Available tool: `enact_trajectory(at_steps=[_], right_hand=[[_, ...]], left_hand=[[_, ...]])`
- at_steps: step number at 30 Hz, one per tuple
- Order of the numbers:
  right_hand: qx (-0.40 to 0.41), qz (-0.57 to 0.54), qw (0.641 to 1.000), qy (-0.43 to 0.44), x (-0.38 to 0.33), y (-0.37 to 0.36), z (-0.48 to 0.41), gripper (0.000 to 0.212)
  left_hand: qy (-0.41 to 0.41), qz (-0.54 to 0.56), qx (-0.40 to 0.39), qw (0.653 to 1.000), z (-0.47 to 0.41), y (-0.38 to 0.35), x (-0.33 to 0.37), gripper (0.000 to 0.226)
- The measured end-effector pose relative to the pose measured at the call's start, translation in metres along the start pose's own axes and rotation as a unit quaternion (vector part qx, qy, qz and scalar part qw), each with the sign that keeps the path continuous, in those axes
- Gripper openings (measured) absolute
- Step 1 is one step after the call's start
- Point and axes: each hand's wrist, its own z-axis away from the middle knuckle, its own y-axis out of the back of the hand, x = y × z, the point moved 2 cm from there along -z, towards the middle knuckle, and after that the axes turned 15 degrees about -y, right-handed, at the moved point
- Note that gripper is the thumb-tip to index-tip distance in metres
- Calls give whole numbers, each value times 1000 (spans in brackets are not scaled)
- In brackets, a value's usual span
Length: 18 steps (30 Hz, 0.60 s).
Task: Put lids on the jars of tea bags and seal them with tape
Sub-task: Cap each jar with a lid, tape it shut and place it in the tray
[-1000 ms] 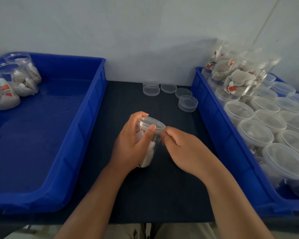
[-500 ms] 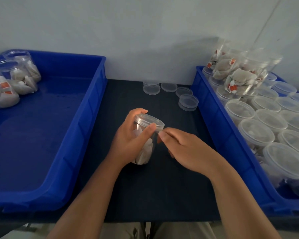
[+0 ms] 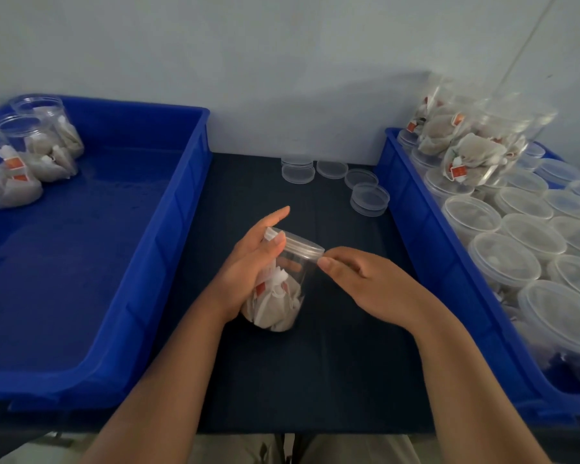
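A clear plastic jar of tea bags [image 3: 278,296] stands tilted on the dark table, its clear lid [image 3: 298,244] on top. My left hand [image 3: 248,262] holds the jar from the left, thumb across its upper wall, index finger stretched out past the lid. My right hand [image 3: 359,279] is at the jar's right side, thumb and fingertips pinched together at the lid's rim [image 3: 320,254]. Whether tape lies between those fingers cannot be made out.
A blue bin [image 3: 168,229] on the left holds three lidded jars [image 3: 31,152] in its far corner. A blue bin [image 3: 416,209] on the right is packed with several jars. Loose clear lids [image 3: 369,199] lie at the back of the table [image 3: 315,363].
The jar has tipped with its top leaning right. My left index finger has straightened off the lid. My right fingertips have stayed at the lid's rim.
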Motion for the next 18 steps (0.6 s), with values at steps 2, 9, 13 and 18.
enact_trajectory(at_steps=[2,9,13,18], right_hand=[[-3,-1,1000,-3,-1,-1,-3,61],[2,-24,1000,-2,-2,-5,-6,64],[12,-19,1000,-21,-2,-6,-3,66],[69,27,997,-19,-6,-17,3,62]], left_hand=[[15,10,0,1000,2,3,-4,65],[23,-166,17,986,1,0,-1,54],[-37,-240,85,966,12,-8,11,46],[-1,-253,133,958,23,-36,15,79]])
